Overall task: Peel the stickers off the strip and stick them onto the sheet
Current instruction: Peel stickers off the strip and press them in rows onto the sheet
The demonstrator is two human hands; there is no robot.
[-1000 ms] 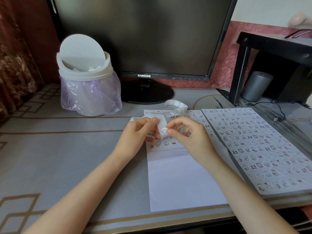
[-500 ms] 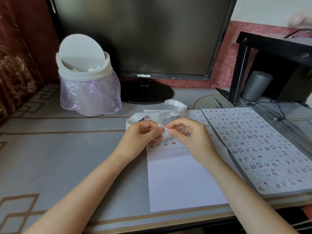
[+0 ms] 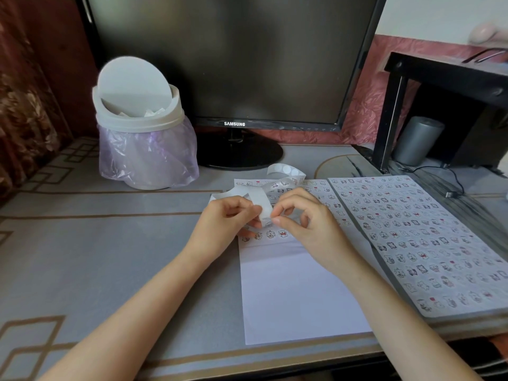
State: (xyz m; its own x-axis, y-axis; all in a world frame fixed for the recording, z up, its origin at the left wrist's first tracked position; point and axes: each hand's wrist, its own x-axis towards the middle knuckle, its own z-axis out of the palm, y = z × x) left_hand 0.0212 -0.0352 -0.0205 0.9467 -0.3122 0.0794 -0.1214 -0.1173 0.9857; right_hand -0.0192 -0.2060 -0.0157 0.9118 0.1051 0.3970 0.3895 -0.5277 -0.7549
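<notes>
Grey desk (image 3: 110,243) by the Samsung monitor (image 3: 233,64), pinch much tighter than a second ago

Pinching the sticker strip (image 3: 264,208) from both sides, just over the sheet (image 3: 297,292) in front of the monitor: left hand (image 3: 222,224) gripping it, right hand (image 3: 308,224) nipping its edge. Folded over more than before, so probably starting the next peel; no sticker visibly off yet.
</notes>
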